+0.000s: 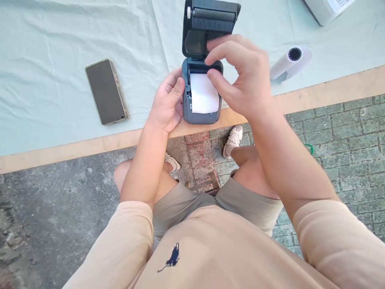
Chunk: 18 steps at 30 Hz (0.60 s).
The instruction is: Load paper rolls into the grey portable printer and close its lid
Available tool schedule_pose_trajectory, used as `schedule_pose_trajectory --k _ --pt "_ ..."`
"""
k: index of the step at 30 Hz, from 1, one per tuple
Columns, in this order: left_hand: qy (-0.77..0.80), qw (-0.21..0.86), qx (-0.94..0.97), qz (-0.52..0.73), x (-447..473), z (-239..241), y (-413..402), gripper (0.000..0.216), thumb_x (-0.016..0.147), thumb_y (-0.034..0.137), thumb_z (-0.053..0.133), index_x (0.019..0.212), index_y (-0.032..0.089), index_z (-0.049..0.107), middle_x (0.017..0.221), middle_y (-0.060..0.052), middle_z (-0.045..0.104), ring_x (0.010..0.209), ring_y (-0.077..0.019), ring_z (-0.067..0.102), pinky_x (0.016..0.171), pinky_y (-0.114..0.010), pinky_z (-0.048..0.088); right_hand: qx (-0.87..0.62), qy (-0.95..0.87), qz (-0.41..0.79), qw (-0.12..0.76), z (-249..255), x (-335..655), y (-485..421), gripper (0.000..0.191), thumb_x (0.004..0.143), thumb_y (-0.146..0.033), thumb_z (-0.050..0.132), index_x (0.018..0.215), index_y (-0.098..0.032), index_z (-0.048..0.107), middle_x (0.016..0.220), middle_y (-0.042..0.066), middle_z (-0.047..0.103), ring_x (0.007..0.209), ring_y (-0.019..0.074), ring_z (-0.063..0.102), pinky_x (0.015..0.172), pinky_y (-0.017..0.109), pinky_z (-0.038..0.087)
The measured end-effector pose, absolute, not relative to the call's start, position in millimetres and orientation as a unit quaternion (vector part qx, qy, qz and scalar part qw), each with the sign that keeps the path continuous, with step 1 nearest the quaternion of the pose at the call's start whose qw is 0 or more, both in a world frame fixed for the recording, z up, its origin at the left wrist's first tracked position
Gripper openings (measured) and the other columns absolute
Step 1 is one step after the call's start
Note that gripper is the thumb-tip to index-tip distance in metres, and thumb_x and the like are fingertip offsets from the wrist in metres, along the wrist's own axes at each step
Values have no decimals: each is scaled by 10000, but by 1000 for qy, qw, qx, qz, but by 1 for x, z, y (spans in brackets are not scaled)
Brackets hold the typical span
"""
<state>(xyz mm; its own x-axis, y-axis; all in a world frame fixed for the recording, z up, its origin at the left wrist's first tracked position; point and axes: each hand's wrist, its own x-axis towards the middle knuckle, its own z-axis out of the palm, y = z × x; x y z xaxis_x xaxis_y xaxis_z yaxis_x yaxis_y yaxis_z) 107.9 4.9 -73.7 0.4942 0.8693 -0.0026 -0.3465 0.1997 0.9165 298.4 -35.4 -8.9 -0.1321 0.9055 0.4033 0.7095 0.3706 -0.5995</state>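
Observation:
A small dark grey label printer [185, 104] stands at the table's near edge with its hinged lid [197, 42] swung up. White paper [204, 94] lies across its opening and hangs over the front. My left hand [168, 100] grips the printer's left side, thumb on the upper edge. Over the opening is my right hand [240, 72], its thumb tip at the paper's upper right and its fingers apart, reaching in front of the lid. Whether the thumb presses the paper I cannot tell.
A phone [105, 92] lies face up to the left on the pale cloth [135, 40]. On the right is a white roll [284, 66] with a dark ridged core. Part of a white container [329, 10] shows at the top right. The wooden table edge [300, 102] runs across.

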Motion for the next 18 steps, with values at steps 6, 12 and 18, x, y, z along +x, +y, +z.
schedule_pose_trajectory --k 6,12,18 --pt "319 707 475 415 110 -72 1 392 810 604 772 1123 383 684 1325 60 741 1449 -331 554 1211 -553 510 -602 -777 97 153 2 295 -32 313 792 -127 611 1030 -318 681 1030 50 770 1256 434 571 979 715 414" --pt "307 696 489 427 109 -73 -1 345 851 595 759 1104 370 692 1264 52 766 1461 -316 546 1222 -530 507 -612 -770 107 143 8 286 -33 415 701 -47 633 1042 -284 631 1014 92 756 1290 461 548 1035 741 381" --pt "312 712 466 422 109 -70 -1 359 838 545 792 1114 337 695 1263 7 762 1526 -308 477 1248 -547 482 -566 -685 205 410 2 297 -45 432 727 -170 561 1142 -291 552 1171 6 723 1047 256 663 936 446 522"
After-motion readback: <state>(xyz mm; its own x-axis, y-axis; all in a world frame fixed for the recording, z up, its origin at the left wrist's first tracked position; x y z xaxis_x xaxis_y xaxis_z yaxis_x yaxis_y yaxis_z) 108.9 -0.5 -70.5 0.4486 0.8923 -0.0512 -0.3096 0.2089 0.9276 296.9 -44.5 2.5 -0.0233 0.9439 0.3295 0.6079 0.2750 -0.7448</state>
